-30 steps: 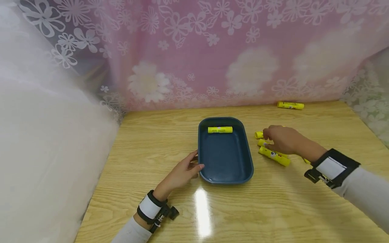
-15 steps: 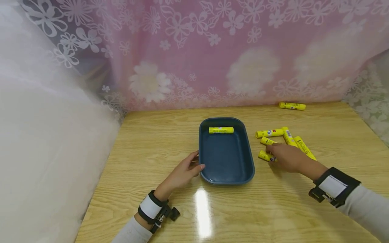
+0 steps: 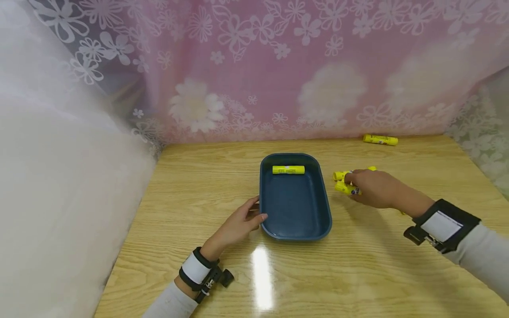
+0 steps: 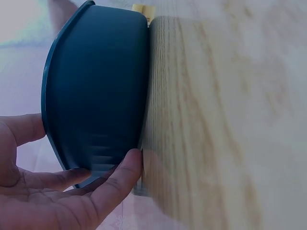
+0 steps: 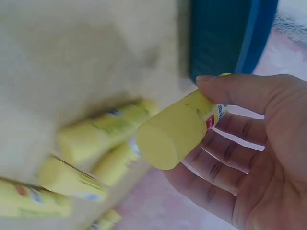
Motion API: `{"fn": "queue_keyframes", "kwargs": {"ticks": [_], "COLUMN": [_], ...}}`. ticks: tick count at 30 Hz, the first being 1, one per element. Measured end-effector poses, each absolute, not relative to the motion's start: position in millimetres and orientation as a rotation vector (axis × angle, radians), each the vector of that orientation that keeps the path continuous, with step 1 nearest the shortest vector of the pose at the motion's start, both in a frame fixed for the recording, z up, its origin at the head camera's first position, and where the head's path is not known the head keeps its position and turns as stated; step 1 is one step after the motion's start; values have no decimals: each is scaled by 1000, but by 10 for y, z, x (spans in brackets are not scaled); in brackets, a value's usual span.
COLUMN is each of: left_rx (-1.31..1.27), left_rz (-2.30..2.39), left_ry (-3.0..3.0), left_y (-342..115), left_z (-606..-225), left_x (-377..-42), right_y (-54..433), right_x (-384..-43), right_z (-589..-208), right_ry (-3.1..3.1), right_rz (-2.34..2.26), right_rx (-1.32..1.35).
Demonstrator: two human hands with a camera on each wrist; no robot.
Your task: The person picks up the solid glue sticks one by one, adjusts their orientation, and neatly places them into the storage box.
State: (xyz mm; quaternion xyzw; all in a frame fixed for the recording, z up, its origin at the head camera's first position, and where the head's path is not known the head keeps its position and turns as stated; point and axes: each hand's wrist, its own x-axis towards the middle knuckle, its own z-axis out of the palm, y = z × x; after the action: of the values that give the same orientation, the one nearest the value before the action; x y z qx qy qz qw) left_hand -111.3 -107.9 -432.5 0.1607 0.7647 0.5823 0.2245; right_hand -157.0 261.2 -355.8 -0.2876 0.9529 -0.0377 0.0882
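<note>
A bright glare (image 3: pixel 262 278) is reflected off the table (image 3: pixel 191 176). In both wrist views, its surface is blurred.

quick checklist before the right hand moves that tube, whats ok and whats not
Right hand has the held tube: ok, pinched.
Left hand on the tray: ok, at its left side.
Room in the tray: ok, one tube lies at its far end.
Held tube above the tray: not ok, right of it.
Held tube clear of the loose tubes: cannot tell, they overlap in the right wrist view.
</note>
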Motion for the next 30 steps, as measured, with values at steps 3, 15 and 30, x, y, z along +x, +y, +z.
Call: {"fn": "queue_keyframes", "kwargs": {"ticks": [3, 15, 30], "left_rx": [449, 443, 449], "left_rz": [1607, 1610, 1605], "left_ry": [2102, 2099, 2117], "left_y": [-1092, -1101, -1121], "left_z": [-4323, -4319, -4297], "left_x": [-1114, -1114, -1113], "right_y": [2544, 2077, 1460], "right_x": [-1630, -1861, -2156], "right_z": [-3389, -2947, -2884], "right_ry": [2841, 2783, 2684], "right_rz": [-65, 8, -31], "right_rx": [-891, -1005, -1071]}}
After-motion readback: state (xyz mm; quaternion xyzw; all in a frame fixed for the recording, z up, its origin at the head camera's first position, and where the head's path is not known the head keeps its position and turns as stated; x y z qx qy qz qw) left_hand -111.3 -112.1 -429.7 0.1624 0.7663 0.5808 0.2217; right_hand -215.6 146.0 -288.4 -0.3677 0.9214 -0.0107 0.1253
